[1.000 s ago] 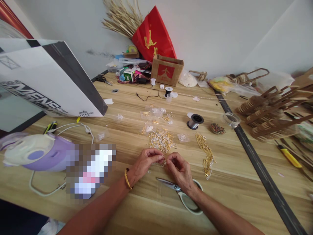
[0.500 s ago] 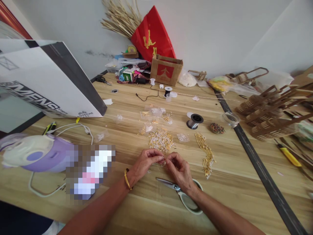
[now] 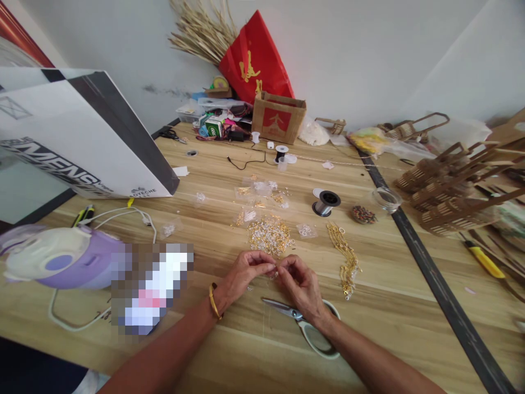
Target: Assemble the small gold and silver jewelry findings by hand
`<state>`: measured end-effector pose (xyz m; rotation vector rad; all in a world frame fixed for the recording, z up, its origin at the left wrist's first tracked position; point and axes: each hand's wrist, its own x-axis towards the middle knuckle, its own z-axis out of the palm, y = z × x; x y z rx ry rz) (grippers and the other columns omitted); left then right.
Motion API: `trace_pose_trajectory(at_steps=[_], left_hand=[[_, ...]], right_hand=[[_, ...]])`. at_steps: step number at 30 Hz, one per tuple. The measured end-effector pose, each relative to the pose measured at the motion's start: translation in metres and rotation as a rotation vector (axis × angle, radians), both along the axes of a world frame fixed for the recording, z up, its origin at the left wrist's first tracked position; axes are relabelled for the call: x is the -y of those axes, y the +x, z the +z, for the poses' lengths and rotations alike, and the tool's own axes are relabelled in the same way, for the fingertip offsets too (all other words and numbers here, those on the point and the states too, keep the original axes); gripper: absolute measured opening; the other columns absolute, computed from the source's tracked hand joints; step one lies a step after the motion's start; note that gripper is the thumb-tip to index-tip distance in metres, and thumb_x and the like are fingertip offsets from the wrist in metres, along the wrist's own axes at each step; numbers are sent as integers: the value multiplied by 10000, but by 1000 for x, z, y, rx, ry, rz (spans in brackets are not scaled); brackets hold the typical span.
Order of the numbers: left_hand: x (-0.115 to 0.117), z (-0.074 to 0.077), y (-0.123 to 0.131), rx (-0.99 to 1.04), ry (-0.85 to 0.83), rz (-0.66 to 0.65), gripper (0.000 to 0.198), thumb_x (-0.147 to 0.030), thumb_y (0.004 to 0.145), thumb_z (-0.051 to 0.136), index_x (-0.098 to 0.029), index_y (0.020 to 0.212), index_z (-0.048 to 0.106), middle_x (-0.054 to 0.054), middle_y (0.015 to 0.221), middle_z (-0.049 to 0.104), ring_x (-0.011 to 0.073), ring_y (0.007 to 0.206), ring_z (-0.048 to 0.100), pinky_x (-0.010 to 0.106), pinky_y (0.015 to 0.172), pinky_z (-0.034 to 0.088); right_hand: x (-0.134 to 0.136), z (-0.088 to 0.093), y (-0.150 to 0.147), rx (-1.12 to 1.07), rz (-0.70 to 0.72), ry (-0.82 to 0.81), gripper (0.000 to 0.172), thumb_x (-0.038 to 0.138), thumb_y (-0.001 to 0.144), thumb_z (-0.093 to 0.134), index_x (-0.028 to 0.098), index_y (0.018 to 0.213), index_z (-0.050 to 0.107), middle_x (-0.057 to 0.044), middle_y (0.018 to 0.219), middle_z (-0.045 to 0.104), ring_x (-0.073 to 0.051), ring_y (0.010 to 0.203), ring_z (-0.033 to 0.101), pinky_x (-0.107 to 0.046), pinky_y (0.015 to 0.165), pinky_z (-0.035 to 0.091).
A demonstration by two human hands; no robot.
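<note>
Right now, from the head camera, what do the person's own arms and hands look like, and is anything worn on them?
Both forearms are bare, with no sleeves or gloves in view. The left hand has a gold-coloured bangle around the wrist, a plain thin band. The right hand shows no ring, watch or band that I can make out. No markings are visible on either arm.

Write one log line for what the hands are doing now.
left hand: pinching small beaded piece | right hand: pinching same piece | bead pile: beyond hands | scissors: under right wrist
</note>
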<state>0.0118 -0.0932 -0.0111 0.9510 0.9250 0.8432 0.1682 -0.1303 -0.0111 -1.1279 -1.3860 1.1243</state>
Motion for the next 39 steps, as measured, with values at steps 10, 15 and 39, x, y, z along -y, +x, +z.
trace_pose_trajectory(at_steps=[10, 15, 39], left_hand=[[-1, -6, 0, 78, -22, 34, 205, -271, 627, 774, -116, 731, 690, 22, 638, 654, 126, 626, 579, 244, 655, 445], [-2, -4, 1, 109, -40, 57, 225, -276, 596, 793, -117, 715, 688, 18, 629, 648, 125, 619, 574, 252, 654, 441], [-2, -4, 0, 103, -24, 47, 200, -257, 618, 779, -113, 724, 689, 11, 641, 647, 116, 631, 570, 242, 658, 436]], right_hand=[[0, 0, 0, 10, -14, 4, 226, 390, 876, 565, 188, 774, 566, 7, 625, 576, -118, 543, 507, -221, 496, 403], [0, -1, -1, -15, -18, 0, 206, 374, 872, 574, 192, 775, 570, 18, 601, 547, -117, 545, 507, -218, 499, 405], [-1, 0, 0, 6, -11, 33, 176, 326, 876, 565, 183, 774, 558, 24, 601, 538, -109, 541, 493, -210, 499, 386]])
